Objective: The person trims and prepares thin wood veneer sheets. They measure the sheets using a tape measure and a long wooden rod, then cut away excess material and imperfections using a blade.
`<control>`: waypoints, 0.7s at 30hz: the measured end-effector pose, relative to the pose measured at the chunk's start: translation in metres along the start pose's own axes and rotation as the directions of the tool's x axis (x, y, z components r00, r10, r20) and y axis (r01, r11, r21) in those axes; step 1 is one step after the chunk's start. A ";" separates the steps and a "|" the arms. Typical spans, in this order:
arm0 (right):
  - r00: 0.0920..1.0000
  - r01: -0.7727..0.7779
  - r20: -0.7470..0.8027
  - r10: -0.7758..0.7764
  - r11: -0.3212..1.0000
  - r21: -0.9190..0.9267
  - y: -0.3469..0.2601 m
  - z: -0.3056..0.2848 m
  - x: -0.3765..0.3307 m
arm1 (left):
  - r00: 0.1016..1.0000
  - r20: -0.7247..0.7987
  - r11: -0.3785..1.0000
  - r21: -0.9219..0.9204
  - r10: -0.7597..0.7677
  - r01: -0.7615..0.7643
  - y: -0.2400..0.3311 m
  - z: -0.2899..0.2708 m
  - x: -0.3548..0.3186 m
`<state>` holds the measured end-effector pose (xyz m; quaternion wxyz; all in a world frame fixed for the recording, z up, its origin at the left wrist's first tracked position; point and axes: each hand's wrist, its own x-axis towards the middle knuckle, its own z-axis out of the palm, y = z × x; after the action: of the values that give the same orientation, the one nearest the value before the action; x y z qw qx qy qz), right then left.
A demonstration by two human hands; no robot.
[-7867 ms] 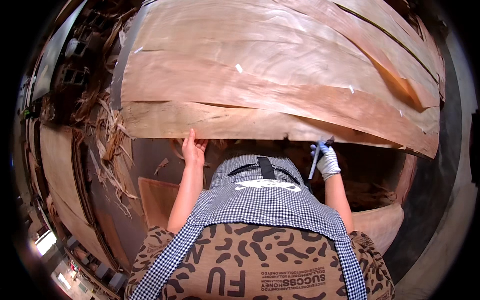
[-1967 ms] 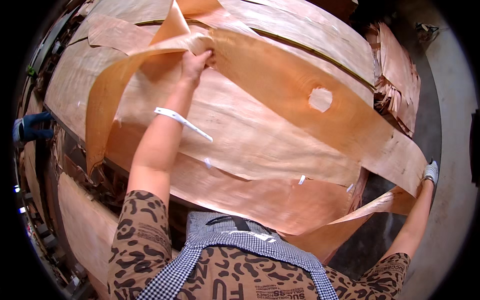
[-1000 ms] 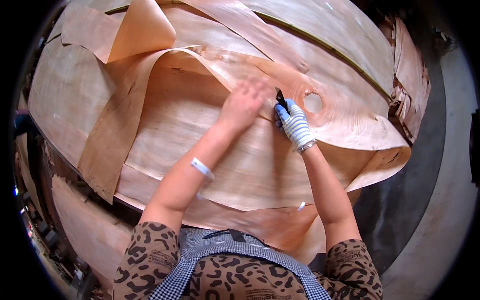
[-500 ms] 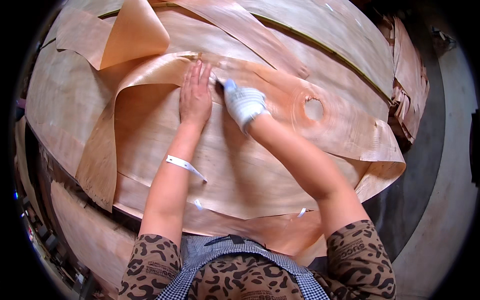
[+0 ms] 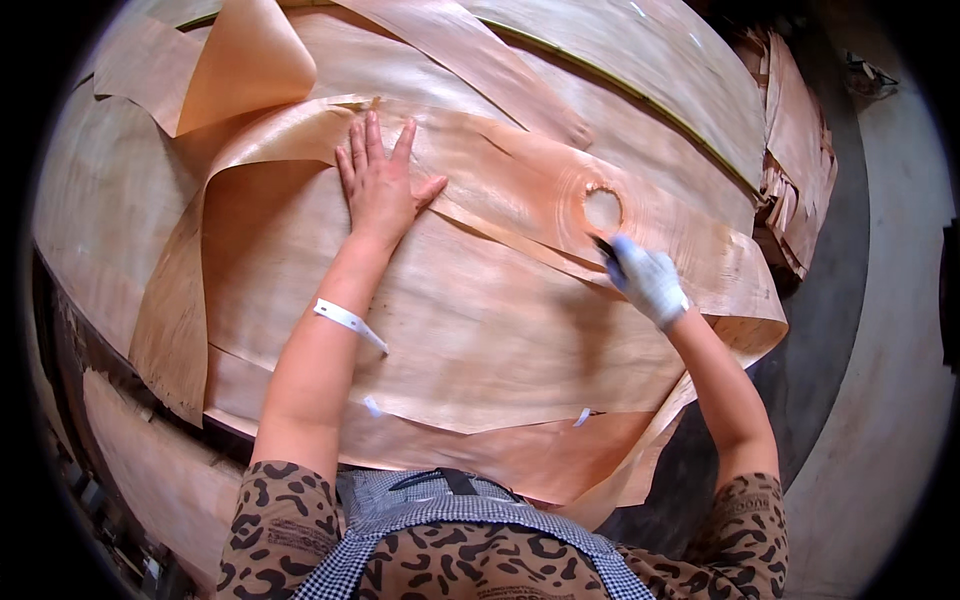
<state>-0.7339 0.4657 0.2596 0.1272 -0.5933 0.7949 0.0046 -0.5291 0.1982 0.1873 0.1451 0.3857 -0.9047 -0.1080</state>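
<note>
Bare, my left hand (image 5: 382, 190) lies flat with spread fingers on a long strip of thin wood veneer (image 5: 500, 185), near the strip's curled left end. My right hand (image 5: 652, 285), in a white glove with bluish fingertips, is closed round a small dark-bladed knife (image 5: 606, 248); motion blur hides its handle. The blade is at the veneer's lower edge, just below a ragged round hole. Between my hands runs a cut edge, with a narrow sliver of veneer (image 5: 520, 245) partly parted from the strip. A wider veneer sheet (image 5: 480, 330) lies underneath.
Another folded veneer piece (image 5: 250, 65) stands up at the far left. A loose strip (image 5: 480, 70) and a thin greenish-brown pole (image 5: 640, 95) lie across the far side. Stacked veneer scraps (image 5: 795, 160) sit at the right. Small white tags (image 5: 582, 417) are near me.
My right hand has swept right and nearer me with the knife, from beside my left hand to below the hole. A long cut edge now shows along that path. My left fingers have spread.
</note>
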 end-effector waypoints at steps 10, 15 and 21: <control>0.975 0.102 0.204 -0.092 0.994 -0.036 -0.093 0.012 0.171 | 0.999 0.029 1.000 -0.007 -0.027 0.027 0.003 0.003 0.003; 0.968 -0.242 0.051 0.246 0.968 -0.073 -0.027 0.030 0.028 | 1.000 0.008 1.000 0.000 -0.029 0.029 0.001 -0.001 0.005; 0.912 -0.390 0.038 0.409 0.891 -0.231 -0.009 0.045 -0.069 | 0.998 -0.019 0.998 -0.015 0.055 -0.056 0.011 0.001 0.008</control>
<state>-0.6978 0.5355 0.2314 0.0914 -0.4267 0.8883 0.1431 -0.5422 0.2005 0.1909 0.1594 0.3603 -0.9128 -0.1073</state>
